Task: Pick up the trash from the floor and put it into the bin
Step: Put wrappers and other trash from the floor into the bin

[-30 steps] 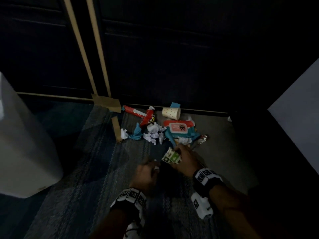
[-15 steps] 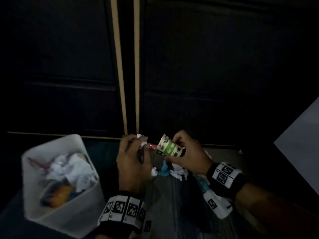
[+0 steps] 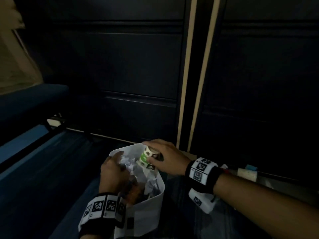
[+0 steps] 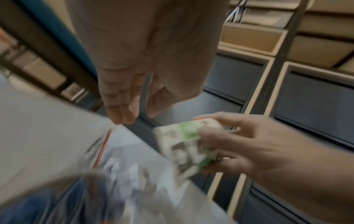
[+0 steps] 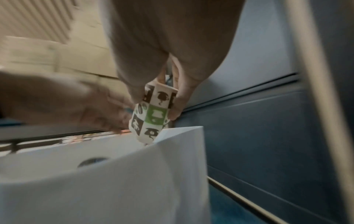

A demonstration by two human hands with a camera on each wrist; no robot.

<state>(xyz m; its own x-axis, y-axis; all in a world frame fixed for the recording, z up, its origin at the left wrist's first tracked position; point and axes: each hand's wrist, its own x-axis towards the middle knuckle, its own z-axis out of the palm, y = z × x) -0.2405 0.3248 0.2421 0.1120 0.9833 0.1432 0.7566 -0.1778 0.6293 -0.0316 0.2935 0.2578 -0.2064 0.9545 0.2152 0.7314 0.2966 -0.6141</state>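
A white bin [image 3: 151, 202] stands on the carpet, holding crumpled paper [image 3: 128, 163] and other scraps. My right hand [image 3: 151, 156] pinches a crushed paper cup [image 3: 145, 156] with green and dark squares, its lower end just inside the bin's far corner. In the right wrist view thumb and fingers of the right hand [image 5: 156, 106] grip the cup [image 5: 151, 121] above the bin wall [image 5: 114, 181]. My left hand [image 3: 117, 158] hovers over the bin's left side. In the blurred left wrist view the left hand [image 4: 132, 118] has straight fingers and holds nothing.
Dark cabinet fronts with two beige strips [image 3: 183, 94] rise right behind the bin. On the floor to the right lie a pale paper cup [image 3: 246, 175] and a blue scrap [image 3: 251, 167]. A blue padded seat [image 3: 31, 99] stands at the left.
Both hands swung left from the trash pile to over the bin. The right hand carried the patterned cup along. The crumpled paper the left hand held is gone from it.
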